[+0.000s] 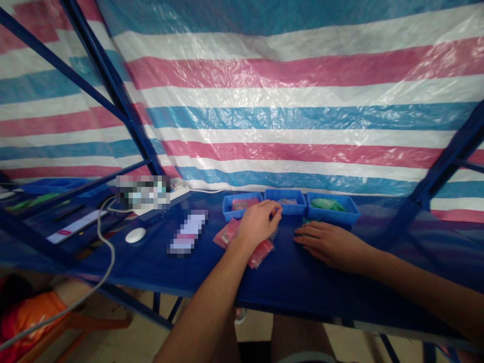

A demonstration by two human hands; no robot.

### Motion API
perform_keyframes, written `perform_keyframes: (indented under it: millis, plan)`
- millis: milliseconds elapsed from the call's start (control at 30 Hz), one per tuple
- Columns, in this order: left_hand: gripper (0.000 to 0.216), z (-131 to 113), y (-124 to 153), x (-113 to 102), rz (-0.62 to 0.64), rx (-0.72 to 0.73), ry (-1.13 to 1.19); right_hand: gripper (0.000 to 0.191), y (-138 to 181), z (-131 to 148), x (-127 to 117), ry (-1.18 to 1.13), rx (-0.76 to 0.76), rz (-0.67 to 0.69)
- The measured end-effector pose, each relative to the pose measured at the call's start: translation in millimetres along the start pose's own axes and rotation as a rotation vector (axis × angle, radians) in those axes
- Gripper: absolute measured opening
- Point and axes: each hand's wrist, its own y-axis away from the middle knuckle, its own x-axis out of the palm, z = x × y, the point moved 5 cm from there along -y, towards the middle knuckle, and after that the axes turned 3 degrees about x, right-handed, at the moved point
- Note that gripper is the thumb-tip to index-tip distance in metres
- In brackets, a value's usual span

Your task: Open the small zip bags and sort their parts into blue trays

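My left hand [260, 220] is closed, its fingers curled in toward the thumb just in front of the middle blue bin [298, 207]. Whatever it may hold is too small or hidden to make out. Below it lie several pink plastic packets [260, 253], partly covered by the hand and wrist. My right hand [330, 243] rests palm down on the table, fingers stretched out. A bit of green packet [310, 221] shows just beyond its fingers. Pink packets fill the left blue bin [227, 214], and green packets [328, 203] lie in the right blue bin [338, 217].
On the blue table [151, 267], a blurred-out phone-like object [189, 232] and a white mouse-shaped item [135, 235] lie to the left. A white cable [112, 252] hangs over the edge. Blue frame posts [124, 116] flank the striped sheet [295, 116]. A person in orange [34, 312] is lower left.
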Motion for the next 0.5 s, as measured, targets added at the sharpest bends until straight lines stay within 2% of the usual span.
perform_keyframes:
  millis: [133, 300, 367, 500]
  plan:
    - [0.016, -1, 0, 1, 0.012, -0.003, 0.004, 0.038, -10, -11, 9, -0.007, -0.031, -0.036]
    - [0.02, -9, 0, -1, 0.033, 0.043, 0.064, 0.031, -29, -14, 3, -0.053, -0.008, -0.081]
    - [0.023, -17, 2, -3, 0.033, 0.1, 0.137, 0.029, -32, -17, -5, -0.134, 0.061, -0.204]
    - [0.052, -28, 3, -3, 0.049, 0.157, 0.26, 0.021, -24, -28, -13, -0.348, 0.314, -0.483]
